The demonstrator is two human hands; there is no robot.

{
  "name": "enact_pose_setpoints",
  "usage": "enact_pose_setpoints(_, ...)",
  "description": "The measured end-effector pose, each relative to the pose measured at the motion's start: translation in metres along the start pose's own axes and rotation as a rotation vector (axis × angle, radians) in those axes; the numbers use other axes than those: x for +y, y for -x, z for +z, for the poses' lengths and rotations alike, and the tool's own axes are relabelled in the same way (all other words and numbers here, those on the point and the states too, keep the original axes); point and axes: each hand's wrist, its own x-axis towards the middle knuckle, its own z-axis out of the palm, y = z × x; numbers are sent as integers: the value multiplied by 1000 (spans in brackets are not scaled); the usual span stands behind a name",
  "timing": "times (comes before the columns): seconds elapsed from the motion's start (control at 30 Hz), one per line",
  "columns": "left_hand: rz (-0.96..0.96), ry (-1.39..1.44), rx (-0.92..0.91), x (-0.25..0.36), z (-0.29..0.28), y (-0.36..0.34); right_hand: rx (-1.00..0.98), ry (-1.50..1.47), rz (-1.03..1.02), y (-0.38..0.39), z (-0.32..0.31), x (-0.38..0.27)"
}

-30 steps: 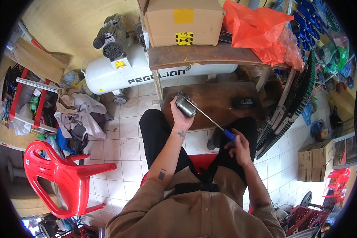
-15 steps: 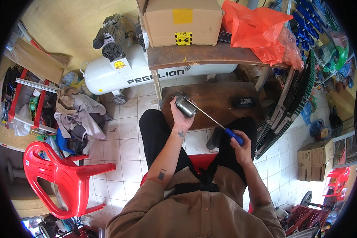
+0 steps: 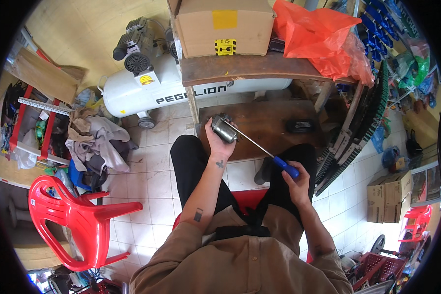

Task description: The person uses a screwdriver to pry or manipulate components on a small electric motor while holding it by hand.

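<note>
My left hand (image 3: 217,146) is wrapped round a silver metal cylinder (image 3: 225,132) with a darker, uneven end, like a small motor; its exact kind is unclear. The fingers behind it are partly hidden. From the right, my right hand (image 3: 299,183) grips the blue handle of a long screwdriver (image 3: 284,166). The thin shaft slants up and left, and its tip meets the cylinder near the dark end. I cannot tell whether the tip sits in a screw. Both hands are above my knees, in front of a low brown wooden board (image 3: 259,115).
A black flat object (image 3: 300,126) lies on the board. Above it, a wooden shelf (image 3: 259,68) carries a cardboard box (image 3: 223,27) and an orange-red plastic bag (image 3: 318,36). A white air compressor (image 3: 137,90) stands behind, a red plastic chair (image 3: 78,215) at left, stacked cartons (image 3: 389,198) at right.
The cylinder and my left hand have shifted slightly left and turned a little. The screwdriver has moved slightly left and up with my right hand, its tip still at the cylinder.
</note>
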Motion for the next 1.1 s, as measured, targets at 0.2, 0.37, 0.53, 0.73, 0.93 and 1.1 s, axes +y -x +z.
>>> enact_pose_setpoints(0.2,-35,18,-17,-9,-3,3,20,-510,410,0,1,-23)
enact_pose_setpoints(0.37,-15,0,-28,-7,-1,4,-38,-334,539,3,-8,-19)
enact_pose_setpoints(0.53,-12,-9,-59,-6,-8,-1,-14,103,-156,-2,-7,8)
enact_pose_setpoints(0.73,-33,-4,-19,-9,-8,-1,26,-432,451,-3,-1,-39)
enact_pose_setpoints(0.93,-35,-5,-18,-10,-5,1,-55,-237,441,5,-7,-23)
enact_pose_setpoints(1.1,-18,-27,-61,-8,-7,-1,49,-33,-13,4,2,-12)
